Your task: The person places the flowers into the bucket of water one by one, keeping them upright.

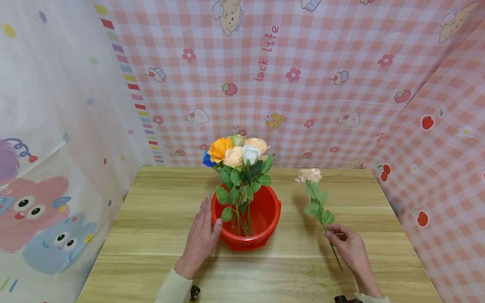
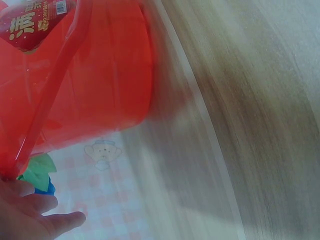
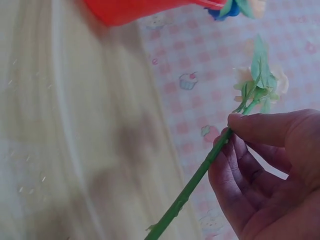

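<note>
A red bucket (image 1: 267,210) stands on the wooden table with several artificial-looking roses (image 1: 233,156) in it: orange, peach, white and blue blooms on leafy green stems. My left hand (image 1: 201,229) rests against the bucket's left side, fingers straight along it and thumb near the front rim. In the left wrist view those fingers touch the bucket's rim, and a red label with gold print (image 2: 31,26) shows on its wall. To the right, my right hand (image 1: 347,246) pinches the stem of a single peach rose (image 1: 309,174) between thumb and fingers. Its bloom points away, the bare stem end toward me.
Small water drops (image 1: 310,271) lie on the table (image 1: 166,219) at the front right. A pink checked cloth (image 1: 288,101) hangs behind the table and along the right. A white cartoon-printed cloth (image 1: 75,126) hangs on the left.
</note>
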Demonstrator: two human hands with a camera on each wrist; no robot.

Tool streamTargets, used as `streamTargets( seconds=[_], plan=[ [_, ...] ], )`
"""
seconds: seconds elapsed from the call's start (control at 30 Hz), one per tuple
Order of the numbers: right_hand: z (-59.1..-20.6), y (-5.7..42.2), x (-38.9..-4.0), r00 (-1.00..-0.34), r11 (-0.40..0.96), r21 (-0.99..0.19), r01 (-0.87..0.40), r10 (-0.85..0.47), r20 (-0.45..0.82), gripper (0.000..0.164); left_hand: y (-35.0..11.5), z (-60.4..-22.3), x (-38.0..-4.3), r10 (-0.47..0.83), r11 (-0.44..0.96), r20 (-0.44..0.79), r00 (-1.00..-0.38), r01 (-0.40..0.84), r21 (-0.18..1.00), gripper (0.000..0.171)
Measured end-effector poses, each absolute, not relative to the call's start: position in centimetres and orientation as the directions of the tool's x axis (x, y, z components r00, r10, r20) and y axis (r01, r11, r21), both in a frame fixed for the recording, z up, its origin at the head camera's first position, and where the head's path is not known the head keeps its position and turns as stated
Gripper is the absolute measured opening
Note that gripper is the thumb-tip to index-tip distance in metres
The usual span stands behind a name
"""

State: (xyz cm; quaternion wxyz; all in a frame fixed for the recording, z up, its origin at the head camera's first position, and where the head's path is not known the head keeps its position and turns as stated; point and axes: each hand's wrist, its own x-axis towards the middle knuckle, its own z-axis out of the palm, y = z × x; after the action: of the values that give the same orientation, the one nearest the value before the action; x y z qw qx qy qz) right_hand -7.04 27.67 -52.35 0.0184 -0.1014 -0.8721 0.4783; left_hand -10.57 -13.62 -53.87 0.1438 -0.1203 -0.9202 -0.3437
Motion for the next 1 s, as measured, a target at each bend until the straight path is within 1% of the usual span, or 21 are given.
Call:
streamTargets(
  seconds=[0.4, 0.63, 0.87, 1.0],
  plan=[
    [-50.2, 25.1, -7.6, -0.961, 0.457, -0.884, 0.098, 0.273, 0.034, 0.026, -13.6, -53.9, -10.5, 0.115, 0.723, 0.354, -0.928, 0.323, 0.611, 0.072],
    [-49.3, 23.6, -7.9, -0.952, 0.352, -0.933, 0.080, 0.305, 0.034, 0.029, -13.6, -54.0, -10.6, 0.113, 0.721, 0.352, -0.929, 0.320, 0.614, 0.072],
    [-48.5, 22.4, -8.2, -0.948, 0.288, -0.957, 0.042, 0.313, 0.052, 0.029, -13.6, -54.1, -10.6, 0.110, 0.721, 0.352, -0.929, 0.319, 0.616, 0.071],
    [-47.8, 21.6, -8.5, -0.943, 0.249, -0.969, -0.012, 0.319, 0.093, 0.028, -13.6, -54.1, -10.6, 0.107, 0.720, 0.348, -0.931, 0.314, 0.619, 0.072]
  ],
)
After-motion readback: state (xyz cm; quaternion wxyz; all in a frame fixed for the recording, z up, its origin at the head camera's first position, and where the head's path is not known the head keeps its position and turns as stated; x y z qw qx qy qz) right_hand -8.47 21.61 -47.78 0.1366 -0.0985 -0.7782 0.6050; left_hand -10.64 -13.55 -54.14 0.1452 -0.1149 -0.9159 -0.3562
